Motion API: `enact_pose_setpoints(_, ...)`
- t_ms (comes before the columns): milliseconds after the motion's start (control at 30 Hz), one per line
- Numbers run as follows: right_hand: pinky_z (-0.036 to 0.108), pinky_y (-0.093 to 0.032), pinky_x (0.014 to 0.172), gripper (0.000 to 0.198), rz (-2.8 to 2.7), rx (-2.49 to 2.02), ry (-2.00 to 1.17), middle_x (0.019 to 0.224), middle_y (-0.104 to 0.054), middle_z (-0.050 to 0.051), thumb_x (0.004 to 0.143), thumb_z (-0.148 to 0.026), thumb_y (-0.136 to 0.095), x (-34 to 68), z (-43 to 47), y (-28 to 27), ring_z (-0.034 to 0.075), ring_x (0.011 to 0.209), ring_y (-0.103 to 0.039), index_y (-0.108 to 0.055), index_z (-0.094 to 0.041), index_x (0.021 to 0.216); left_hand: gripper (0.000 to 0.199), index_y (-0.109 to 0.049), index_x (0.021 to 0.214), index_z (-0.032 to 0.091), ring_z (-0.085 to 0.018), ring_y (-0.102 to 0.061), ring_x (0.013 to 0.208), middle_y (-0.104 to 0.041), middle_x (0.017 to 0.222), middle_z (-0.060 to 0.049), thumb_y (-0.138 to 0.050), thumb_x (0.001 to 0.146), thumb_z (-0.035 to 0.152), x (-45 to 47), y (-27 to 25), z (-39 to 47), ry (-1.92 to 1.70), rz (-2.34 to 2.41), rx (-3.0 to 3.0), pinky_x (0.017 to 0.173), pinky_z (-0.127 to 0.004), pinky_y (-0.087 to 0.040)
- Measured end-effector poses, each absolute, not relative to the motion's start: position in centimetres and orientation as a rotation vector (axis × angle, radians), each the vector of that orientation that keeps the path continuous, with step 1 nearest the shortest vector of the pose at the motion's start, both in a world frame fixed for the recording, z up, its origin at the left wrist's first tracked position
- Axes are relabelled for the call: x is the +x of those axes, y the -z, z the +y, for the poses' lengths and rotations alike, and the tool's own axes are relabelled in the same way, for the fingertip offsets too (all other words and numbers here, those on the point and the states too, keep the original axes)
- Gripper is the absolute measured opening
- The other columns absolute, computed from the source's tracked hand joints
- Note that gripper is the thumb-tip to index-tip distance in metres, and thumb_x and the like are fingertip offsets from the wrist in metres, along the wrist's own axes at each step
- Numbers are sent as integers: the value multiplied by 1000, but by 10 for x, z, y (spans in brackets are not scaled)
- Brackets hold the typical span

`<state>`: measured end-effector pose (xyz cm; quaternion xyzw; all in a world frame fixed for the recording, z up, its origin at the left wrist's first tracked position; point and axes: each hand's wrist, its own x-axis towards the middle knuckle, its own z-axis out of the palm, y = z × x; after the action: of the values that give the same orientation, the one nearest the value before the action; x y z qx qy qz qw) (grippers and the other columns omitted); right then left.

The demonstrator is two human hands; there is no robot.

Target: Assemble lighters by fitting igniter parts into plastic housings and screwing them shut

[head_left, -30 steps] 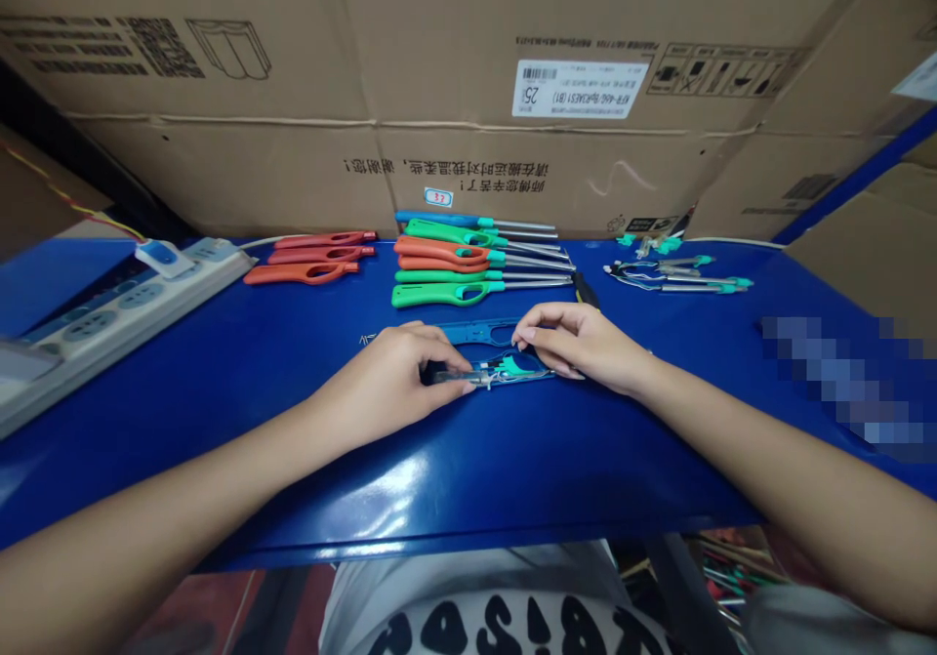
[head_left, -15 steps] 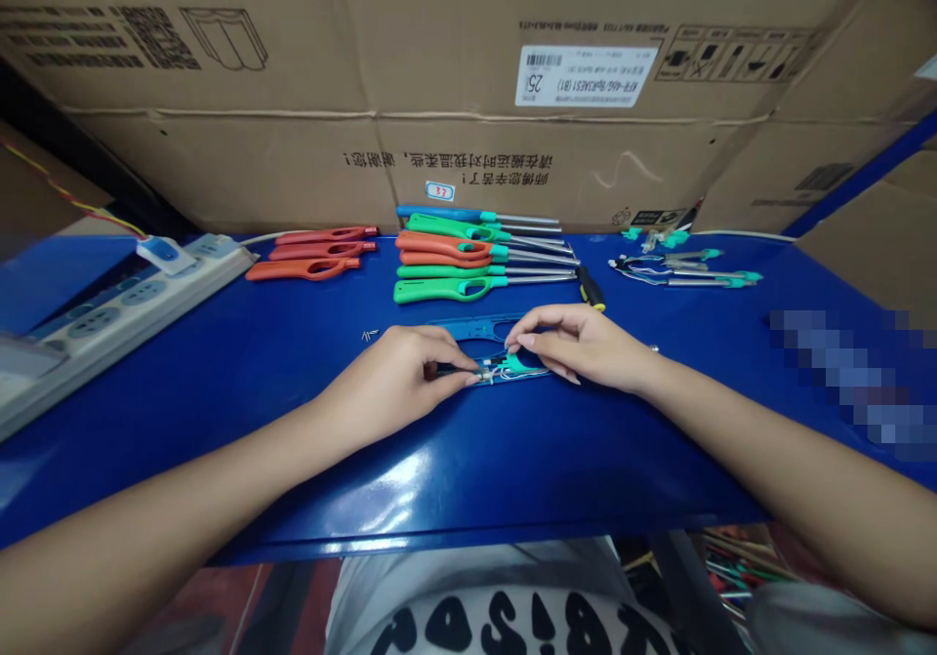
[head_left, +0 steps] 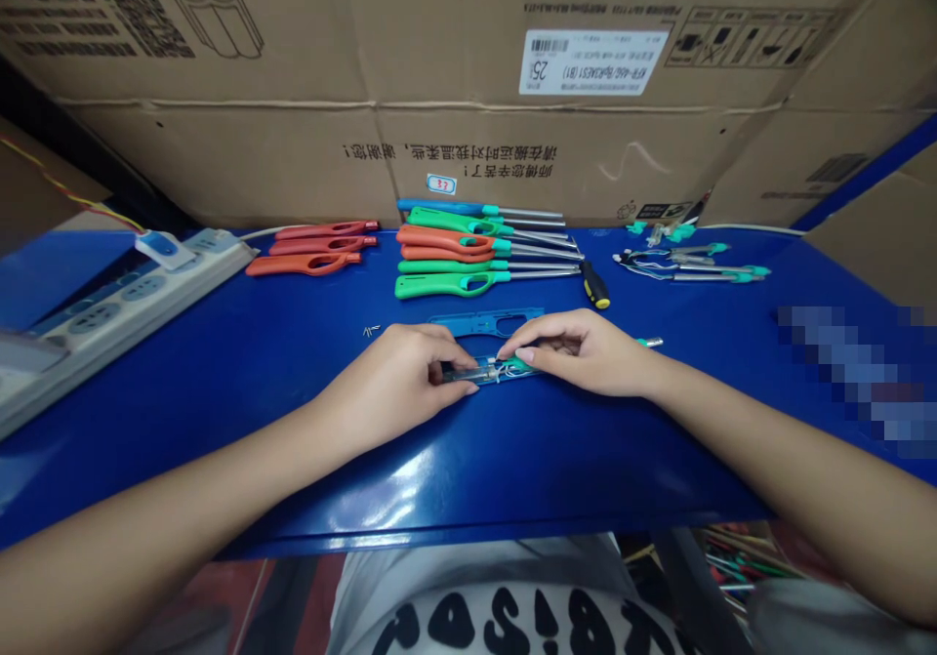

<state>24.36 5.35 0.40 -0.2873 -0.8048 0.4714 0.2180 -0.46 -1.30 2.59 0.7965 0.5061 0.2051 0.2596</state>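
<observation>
On the blue table lies an opened lighter body (head_left: 484,374), a blue half shell with a clear fuel tank, white wires and a green trigger (head_left: 518,366) in it. My left hand (head_left: 421,367) grips its left end between thumb and fingers. My right hand (head_left: 578,350) is closed in a pinch over the trigger and wires; its thumb and fingertips touch the parts. A metal tube tip (head_left: 650,343) shows beyond my right wrist. Just behind the hands rests the other blue half shell (head_left: 483,323). Several small screws (head_left: 371,330) lie left of it.
Several assembled long-necked lighters (head_left: 446,286) lie in a row at the back, with red handles (head_left: 314,265) to their left. A black and yellow screwdriver (head_left: 595,286) is nearby. Wired tubes (head_left: 695,269) sit at back right, a power strip (head_left: 139,294) at left. Cardboard (head_left: 278,157) stands behind.
My left hand has shifted slightly left along the lighter body, showing more of the clear tank. My right fingers have drawn in lower over the trigger area, and the loose blue shell is less covered.
</observation>
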Motion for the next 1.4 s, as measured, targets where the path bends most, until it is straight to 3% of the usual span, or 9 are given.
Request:
enact_pose_setpoints(200,22,-45,54,22,-2469,-530,-942,101,-78,7,96,-25,-60,246,49,-6,8,58,-59,-77,-18,108,18,-81,101,24,-13,-66,73,-71,84,0,-74,88,14,-2,-29,-17,-476,1366,2339,67,-24,-48)
enact_pose_setpoints(433,23,-56,78,28,-2646,-328,-529,110,-78,5,95,-19,-58,249,41,-11,15,91,-75,-71,-18,120,17,-80,104,22,-17,-67,78,-71,92,-3,-67,93,19,1,-28,-24,-342,1454,2447,66,-28,-46)
enact_pose_setpoints(1000,23,-60,79,28,-2619,-294,-502,110,-80,3,94,-17,-59,251,43,-7,15,93,-77,-71,-20,119,5,-79,85,20,-11,-62,62,-74,79,0,-76,82,19,-3,-23,-9,-629,1375,1980,57,-22,-44)
enact_pose_setpoints(1200,23,-56,62,26,-2657,-235,-196,111,-79,2,96,-19,-57,249,36,-9,15,92,-78,-70,-18,119,6,-78,85,19,-11,-62,62,-74,79,1,-74,83,15,-3,-22,-8,-618,1372,1979,59,-23,-45)
enact_pose_setpoints(1400,23,-55,62,25,-2644,-224,-150,112,-79,2,98,-20,-56,249,34,-8,15,95,-77,-70,-20,118,4,-77,85,19,-10,-61,61,-73,76,2,-74,84,17,-4,-23,-8,-590,1378,1946,58,-22,-45)
